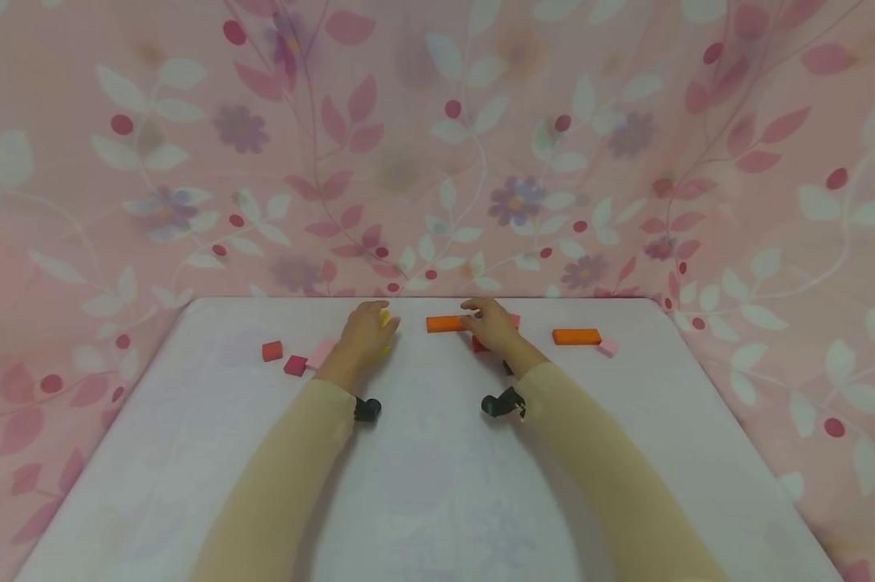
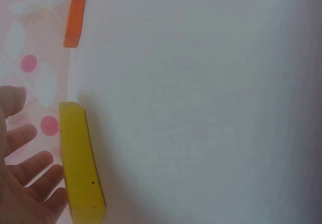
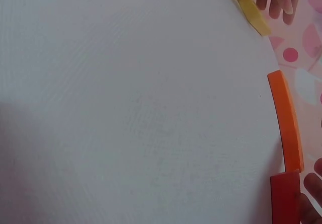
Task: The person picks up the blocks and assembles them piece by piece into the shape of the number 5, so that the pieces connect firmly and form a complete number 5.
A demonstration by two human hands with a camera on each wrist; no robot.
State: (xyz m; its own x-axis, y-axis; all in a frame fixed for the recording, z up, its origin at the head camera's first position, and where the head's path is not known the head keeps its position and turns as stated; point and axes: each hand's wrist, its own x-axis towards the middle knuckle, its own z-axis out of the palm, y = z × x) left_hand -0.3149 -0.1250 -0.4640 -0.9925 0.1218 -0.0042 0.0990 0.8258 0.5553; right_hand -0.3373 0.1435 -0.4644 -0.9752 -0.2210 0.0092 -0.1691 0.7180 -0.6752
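Over the yellow blocks point(image 1: 385, 350), my left hand point(image 1: 368, 333) is held with its fingers apart. The left wrist view shows a yellow block point(image 2: 80, 158) right beside those fingers point(image 2: 37, 168); whether they touch it I cannot tell. My right hand point(image 1: 494, 325) is above a red block point(image 1: 479, 344) and the right end of a long orange block point(image 1: 446, 324). From the right wrist, the orange block point(image 3: 287, 123) meets the red block point(image 3: 285, 199) end to end, and loosely bent fingers point(image 3: 313, 188) are close beside the red one. Part of the red block is hidden under the hand.
Left of my left hand lie a red block point(image 1: 272, 351), a dark red block point(image 1: 295, 366) and a pink block point(image 1: 321, 354). Another orange block point(image 1: 577, 337) and a pale pink block point(image 1: 607, 347) lie at right. Flowered cloth point(image 1: 437, 162) rises behind the white table point(image 1: 422, 485).
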